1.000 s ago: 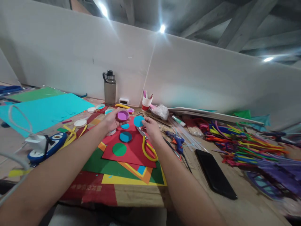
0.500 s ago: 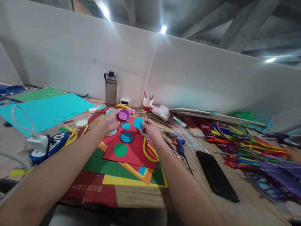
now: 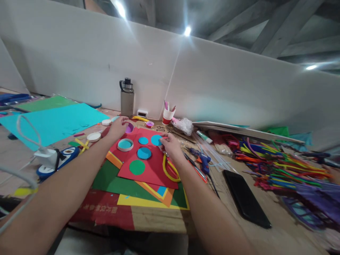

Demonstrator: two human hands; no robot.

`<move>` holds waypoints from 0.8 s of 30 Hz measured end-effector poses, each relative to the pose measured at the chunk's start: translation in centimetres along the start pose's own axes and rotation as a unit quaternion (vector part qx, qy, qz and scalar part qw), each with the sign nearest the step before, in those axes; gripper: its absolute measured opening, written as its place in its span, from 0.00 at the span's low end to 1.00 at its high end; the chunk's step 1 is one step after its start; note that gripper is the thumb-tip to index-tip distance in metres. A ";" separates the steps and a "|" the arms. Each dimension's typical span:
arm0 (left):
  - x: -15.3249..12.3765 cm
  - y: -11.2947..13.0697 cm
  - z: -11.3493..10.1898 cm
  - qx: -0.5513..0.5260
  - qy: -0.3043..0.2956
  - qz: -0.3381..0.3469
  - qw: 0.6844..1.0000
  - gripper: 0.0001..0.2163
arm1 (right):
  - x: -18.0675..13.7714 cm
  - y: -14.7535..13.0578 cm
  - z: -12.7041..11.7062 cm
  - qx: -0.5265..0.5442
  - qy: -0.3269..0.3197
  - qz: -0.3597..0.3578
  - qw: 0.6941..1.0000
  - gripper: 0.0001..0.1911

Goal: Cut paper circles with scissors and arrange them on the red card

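My right hand (image 3: 170,144) pinches the edge of a light-blue paper circle (image 3: 156,140) above the red sheet (image 3: 156,166). Below that hand lie scissors with yellow handles (image 3: 170,171). My left hand (image 3: 118,126) has its fingers stretched out over the back left of the sheet, next to a shallow round lid with a purple inside (image 3: 129,128). Its fingertips are partly hidden. On the red sheet are a white-rimmed lid with a blue inside (image 3: 125,144), a small blue circle (image 3: 143,141), a dark-rimmed blue disc (image 3: 144,153) and a green circle (image 3: 137,167).
A grey bottle (image 3: 127,101) and a paper cup of pens (image 3: 168,115) stand by the wall. Rightward lie a blue glue gun (image 3: 204,163), a black phone (image 3: 245,198) and many pipe cleaners (image 3: 281,159). A power strip (image 3: 63,159) lies at left.
My left hand has put down the purple-lined lid and moved left and slightly back from it. My right hand still holds the blue circle in about the same place.
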State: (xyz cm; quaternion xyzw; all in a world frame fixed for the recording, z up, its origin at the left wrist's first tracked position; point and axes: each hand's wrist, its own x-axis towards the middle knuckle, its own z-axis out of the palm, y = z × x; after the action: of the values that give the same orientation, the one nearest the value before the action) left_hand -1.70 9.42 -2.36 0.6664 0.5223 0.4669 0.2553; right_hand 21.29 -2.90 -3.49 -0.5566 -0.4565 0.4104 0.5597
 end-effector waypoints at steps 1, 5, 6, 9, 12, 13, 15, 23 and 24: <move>0.2 -0.4 0.0 0.023 -0.009 0.011 1.000 0.15 | 0.0 0.0 0.0 -0.008 -0.002 0.002 1.000 0.11; 0.0 -0.8 -0.1 0.084 -0.036 0.009 0.996 0.17 | 0.0 0.1 0.0 -0.039 -0.023 0.014 0.999 0.09; -0.1 -0.7 -0.1 0.094 -0.037 0.006 0.995 0.17 | 0.0 0.0 0.0 -0.046 -0.032 0.016 0.998 0.08; -0.7 -0.5 -0.2 0.116 -0.030 -0.006 0.993 0.18 | -0.4 -0.5 -0.3 -0.071 -0.069 0.027 0.995 0.05; -1.0 -0.5 -0.2 0.147 -0.027 -0.018 0.989 0.20 | -1.1 -1.5 -1.0 -0.127 -0.151 0.028 0.980 0.03; -1.1 -0.5 -0.2 0.160 -0.028 -0.017 0.987 0.19 | -1.3 -1.9 -1.2 -0.152 -0.182 0.023 0.971 0.03; -1.1 -0.3 -0.2 0.190 -0.025 -0.017 0.981 0.18 | -1.7 -2.5 -1.7 -0.198 -0.234 0.009 0.952 0.02; -1.4 2.7 -0.2 0.177 0.026 0.078 0.981 0.13 | -2.5 -3.2 -1.7 -0.330 -0.286 -0.040 0.899 0.02; -1.7 3.6 -0.2 0.150 0.019 0.104 0.983 0.12 | -2.6 -3.2 -1.6 -0.348 -0.280 -0.046 0.893 0.02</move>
State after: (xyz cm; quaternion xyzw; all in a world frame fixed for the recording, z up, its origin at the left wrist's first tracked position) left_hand -0.26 6.64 0.07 0.7386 0.5193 0.4197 0.0925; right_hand 22.05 -5.94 -0.37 -0.5562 -0.7334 0.3378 0.1968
